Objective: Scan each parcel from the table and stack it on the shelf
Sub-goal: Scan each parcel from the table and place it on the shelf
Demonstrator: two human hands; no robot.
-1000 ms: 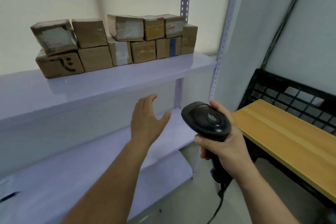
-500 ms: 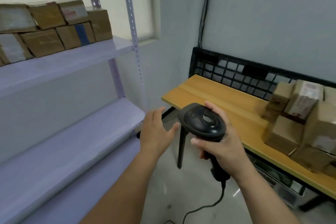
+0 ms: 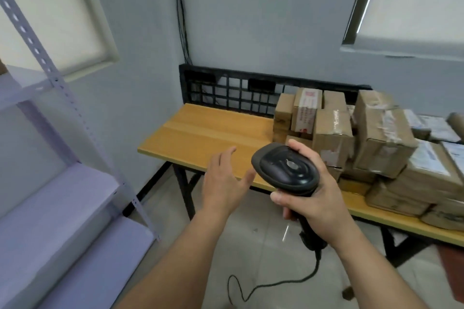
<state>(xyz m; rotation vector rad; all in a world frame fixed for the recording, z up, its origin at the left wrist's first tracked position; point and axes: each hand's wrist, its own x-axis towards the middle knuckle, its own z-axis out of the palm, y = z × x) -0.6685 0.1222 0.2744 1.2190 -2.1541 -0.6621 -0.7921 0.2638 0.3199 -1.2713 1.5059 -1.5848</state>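
Left hand point(image 3: 226, 183): centre frame, fingers straight and spread, holding nothing. It hangs in the air in front of the near edge of the light wooden tabletop on black legs point(image 3: 200, 133). Thumb tip sits just beside the scanner head; can't tell if they touch.

Right hand point(image 3: 313, 198): right of centre, wrapped round the handle of the black handheld barcode scanner with oval head point(image 3: 286, 170). Thumb lies across the neck below the head and the fingers curl up behind it. The head's top side faces the camera. The black scanner cord point(image 3: 276, 281) drops from the handle base and loops on the pale tiled floor point(image 3: 251, 233), lower centre.

Brown cardboard parcels with tape and white labels point(image 3: 376, 138): piled on the right part of the tabletop, centre right out to the right frame edge, several layers, some tilted. Neither hand touches them.

Pale lilac metal shelf unit with perforated uprights point(image 3: 57, 208): left side of frame, boards running from mid left to lower left.

Black metal grid panel point(image 3: 226, 92) stands along the table's far edge against the grey wall point(image 3: 251, 20). Blinded windows point(image 3: 50, 7) at upper left and upper right.
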